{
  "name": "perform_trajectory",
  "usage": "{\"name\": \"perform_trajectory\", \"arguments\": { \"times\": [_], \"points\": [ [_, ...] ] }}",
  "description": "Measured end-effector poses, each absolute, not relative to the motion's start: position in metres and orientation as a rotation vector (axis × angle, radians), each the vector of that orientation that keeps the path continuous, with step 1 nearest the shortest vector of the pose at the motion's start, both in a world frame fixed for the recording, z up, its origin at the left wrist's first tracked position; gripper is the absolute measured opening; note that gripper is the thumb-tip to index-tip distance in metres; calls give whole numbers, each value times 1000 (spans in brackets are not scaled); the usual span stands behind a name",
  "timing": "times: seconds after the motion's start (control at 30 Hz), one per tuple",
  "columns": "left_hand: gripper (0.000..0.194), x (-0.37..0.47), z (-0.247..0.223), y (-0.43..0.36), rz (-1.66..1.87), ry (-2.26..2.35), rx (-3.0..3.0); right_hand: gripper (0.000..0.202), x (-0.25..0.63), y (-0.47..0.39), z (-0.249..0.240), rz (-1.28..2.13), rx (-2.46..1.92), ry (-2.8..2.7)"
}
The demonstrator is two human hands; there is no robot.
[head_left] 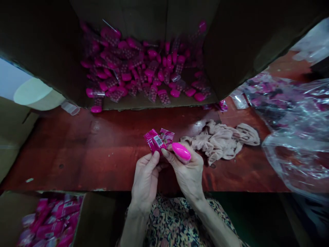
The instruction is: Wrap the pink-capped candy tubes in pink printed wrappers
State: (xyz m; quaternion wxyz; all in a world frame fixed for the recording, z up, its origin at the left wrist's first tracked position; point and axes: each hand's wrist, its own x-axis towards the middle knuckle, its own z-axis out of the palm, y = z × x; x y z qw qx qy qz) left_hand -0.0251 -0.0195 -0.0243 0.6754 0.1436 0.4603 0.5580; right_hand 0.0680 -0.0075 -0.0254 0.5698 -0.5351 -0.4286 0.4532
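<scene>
My left hand (146,179) pinches the lower edge of a pink printed packet (152,140) with a barcode on it. A second pink printed piece (167,134) shows just behind and to the right; whether it is part of the same packet I cannot tell. In my right hand (189,176) is a small container with a glossy pink cap (181,152), its lower part hidden by the palm. The thumb and fingertips of that hand also touch the packet's right side. Both hands are closed, held together over the front of the red table (102,154).
An open cardboard box (144,106) holds many pink-capped containers of small beads. A crumpled cloth (223,140) lies right, beside a clear plastic bag (290,144) of pink packets. At left are a whitish tub (33,94) and clear cup (70,108). Lower left, another box (88,219) holds pink packets.
</scene>
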Motion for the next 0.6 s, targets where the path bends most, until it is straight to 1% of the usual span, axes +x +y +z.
{"name": "perform_trajectory", "arguments": {
  "times": [0.17,0.3,0.47,0.6],
  "points": [
    [22,-40,-22,-17,1397,1200,388,12,76,-8,-31,1143,-1295,-1010],
    [16,-42,-21,-12,1437,1185,350,16,77,-10,-31,1300,-1245,-988],
    [12,-41,-23,-13,1490,1190,241,14,81,-12,-29,1411,-1202,-971],
    [13,-55,-23,-13,1610,1236,159,15,92,-12,-29,1348,-1256,-912]
  ]
}}
